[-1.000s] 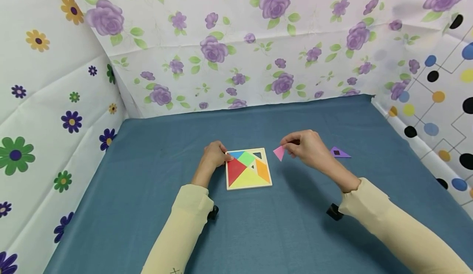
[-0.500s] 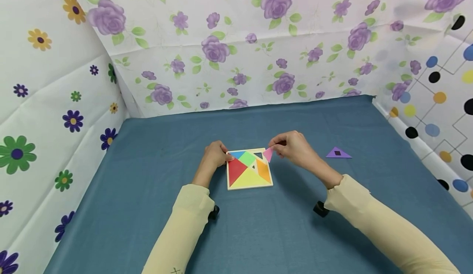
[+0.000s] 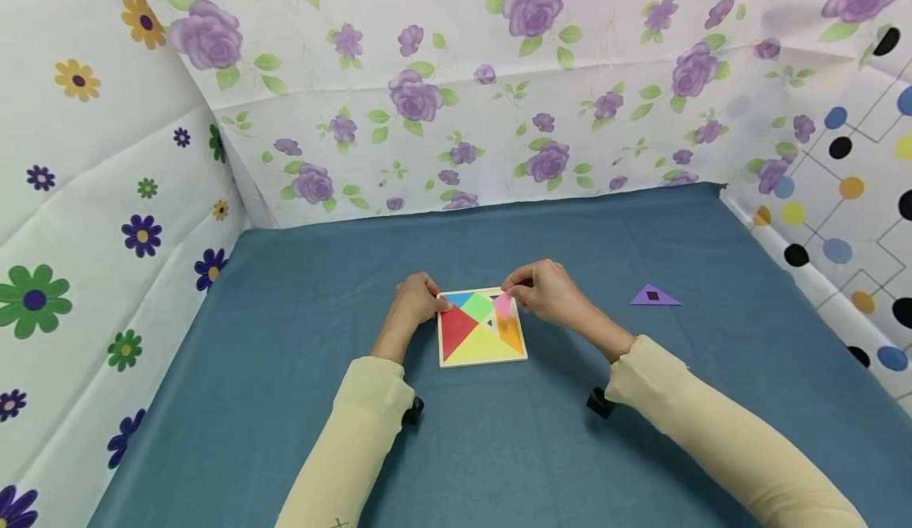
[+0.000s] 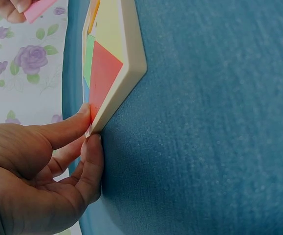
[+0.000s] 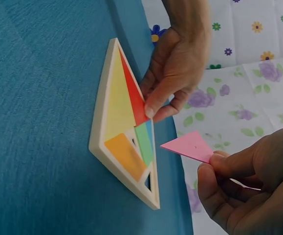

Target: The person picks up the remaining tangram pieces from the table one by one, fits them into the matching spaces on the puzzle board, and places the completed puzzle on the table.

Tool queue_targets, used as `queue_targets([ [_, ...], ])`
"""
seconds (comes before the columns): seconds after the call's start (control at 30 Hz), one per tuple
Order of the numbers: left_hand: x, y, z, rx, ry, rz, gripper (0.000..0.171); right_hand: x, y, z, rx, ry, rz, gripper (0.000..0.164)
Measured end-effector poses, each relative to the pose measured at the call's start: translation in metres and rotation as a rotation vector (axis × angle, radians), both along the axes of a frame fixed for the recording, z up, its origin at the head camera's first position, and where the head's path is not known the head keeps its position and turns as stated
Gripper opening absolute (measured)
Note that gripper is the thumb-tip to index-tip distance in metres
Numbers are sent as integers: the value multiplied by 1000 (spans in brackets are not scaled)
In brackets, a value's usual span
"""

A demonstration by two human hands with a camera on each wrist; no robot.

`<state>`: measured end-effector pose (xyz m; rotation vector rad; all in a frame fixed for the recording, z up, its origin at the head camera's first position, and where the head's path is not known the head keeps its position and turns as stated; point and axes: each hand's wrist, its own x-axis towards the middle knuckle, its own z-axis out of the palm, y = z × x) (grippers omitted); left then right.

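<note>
Fitting, likely: right hand (image 3: pixel 550 292) pinches pink triangle (image 5: pixel 190 145) above tray (image 4: pixel 134 58), far right; left hand (image 3: pixel 415 300) grips tray's left edge; next probably needs aligning, lowering.

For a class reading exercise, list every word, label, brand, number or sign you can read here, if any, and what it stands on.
Nothing can be read anywhere.
Puzzle board, pink triangle, purple triangle: no lettering visible.
Patterned cloths: flowers, dots and lines, no letters or numbers visible.
Left sleeve: a small dark mark, cut off by the head view's bottom edge, too incomplete to read.
</note>
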<state>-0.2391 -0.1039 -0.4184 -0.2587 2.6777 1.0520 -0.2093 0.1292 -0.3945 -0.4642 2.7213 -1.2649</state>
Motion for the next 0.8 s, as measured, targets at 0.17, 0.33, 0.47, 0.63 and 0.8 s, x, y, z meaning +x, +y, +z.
queue_targets([
  [0.17,0,0,0,-1,-1,4,24,-4,-6,-7,-18,-6,28,14],
  [0.33,1,1,1,2,-7,2,24,-5,-10,-11,-19,-7,31,13],
  [0.47,0,2,1,3,-8,6,24,-6,-11,-16,-16,-12,33,13],
  [0.63,0,2,0,-7,-5,11,25,-7,-12,-19,-21,-20,48,12],
  [0.8,1,2,1,-14,7,5,26,-7,-12,-22,-13,-33,59,12],
])
